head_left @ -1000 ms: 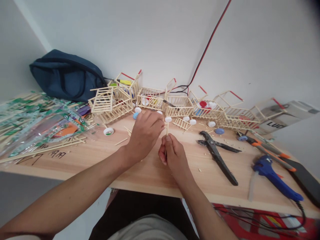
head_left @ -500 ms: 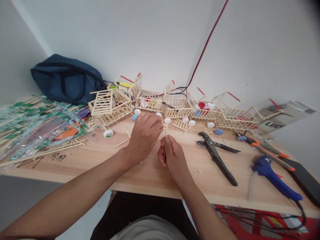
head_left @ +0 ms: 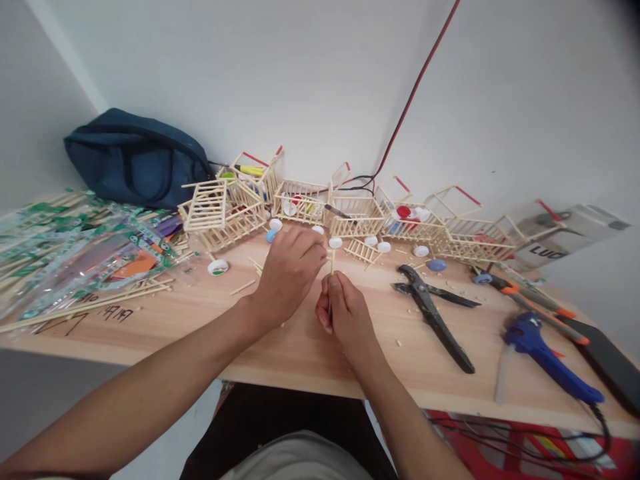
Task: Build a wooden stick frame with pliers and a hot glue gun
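Note:
My right hand [head_left: 345, 313] is closed round a thin wooden stick [head_left: 333, 261] that stands upright out of the fist, over the middle of the wooden table [head_left: 300, 347]. My left hand [head_left: 290, 270] is curled just to its left, fingertips pinched near the stick's upper end; what they hold, if anything, is too small to see. A white bottle cap [head_left: 335, 243] lies just beyond the stick. Behind it runs a row of small cart-shaped stick frames [head_left: 355, 215] with red handles.
Black pliers [head_left: 433, 313] lie to the right, then an orange-handled tool [head_left: 530, 300] and a blue glue gun [head_left: 547, 357] with its cord. Plastic packets of sticks [head_left: 85, 257] cover the left. A dark blue bag [head_left: 135, 157] sits at the back left; caps are scattered about.
Both hands have stayed almost in place; the stick has sunk slightly lower in my right fist. The view has shifted a little.

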Motion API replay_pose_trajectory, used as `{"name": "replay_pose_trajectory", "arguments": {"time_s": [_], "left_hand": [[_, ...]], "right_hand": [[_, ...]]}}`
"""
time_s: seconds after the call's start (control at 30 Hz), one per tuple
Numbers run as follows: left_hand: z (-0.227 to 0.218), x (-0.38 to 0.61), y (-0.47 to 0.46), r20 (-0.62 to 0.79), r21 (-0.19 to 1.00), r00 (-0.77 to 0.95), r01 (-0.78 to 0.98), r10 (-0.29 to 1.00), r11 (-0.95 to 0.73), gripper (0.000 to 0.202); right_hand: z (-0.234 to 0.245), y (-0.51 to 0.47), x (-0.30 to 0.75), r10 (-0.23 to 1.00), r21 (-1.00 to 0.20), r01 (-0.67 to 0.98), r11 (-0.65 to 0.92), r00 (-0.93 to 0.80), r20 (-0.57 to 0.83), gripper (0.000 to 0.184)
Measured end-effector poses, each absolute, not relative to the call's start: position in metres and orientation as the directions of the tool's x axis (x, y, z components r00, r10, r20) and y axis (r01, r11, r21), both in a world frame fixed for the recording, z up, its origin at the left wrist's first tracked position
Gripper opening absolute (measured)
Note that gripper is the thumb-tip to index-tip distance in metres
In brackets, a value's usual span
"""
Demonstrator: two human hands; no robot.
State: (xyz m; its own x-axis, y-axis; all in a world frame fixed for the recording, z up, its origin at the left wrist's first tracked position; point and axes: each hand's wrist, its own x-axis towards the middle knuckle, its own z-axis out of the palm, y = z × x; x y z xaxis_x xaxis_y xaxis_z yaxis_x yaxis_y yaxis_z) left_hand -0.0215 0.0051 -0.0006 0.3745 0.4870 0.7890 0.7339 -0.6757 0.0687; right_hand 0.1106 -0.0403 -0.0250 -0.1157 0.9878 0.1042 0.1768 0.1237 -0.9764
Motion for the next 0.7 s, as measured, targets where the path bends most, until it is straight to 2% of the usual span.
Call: {"name": "replay_pose_trajectory", "arguments": {"time_s": [0.7], "left_hand": [[-0.0012, -0.0213, 0.005, 0.785, 0.089, 0.37, 0.726, 0.497, -0.682, 0.015]], "right_hand": [[-0.025, -0.0399, 0.111, 0.989, -0.982, 0.154, 0.109, -0.119, 0.091, 0.03]]}}
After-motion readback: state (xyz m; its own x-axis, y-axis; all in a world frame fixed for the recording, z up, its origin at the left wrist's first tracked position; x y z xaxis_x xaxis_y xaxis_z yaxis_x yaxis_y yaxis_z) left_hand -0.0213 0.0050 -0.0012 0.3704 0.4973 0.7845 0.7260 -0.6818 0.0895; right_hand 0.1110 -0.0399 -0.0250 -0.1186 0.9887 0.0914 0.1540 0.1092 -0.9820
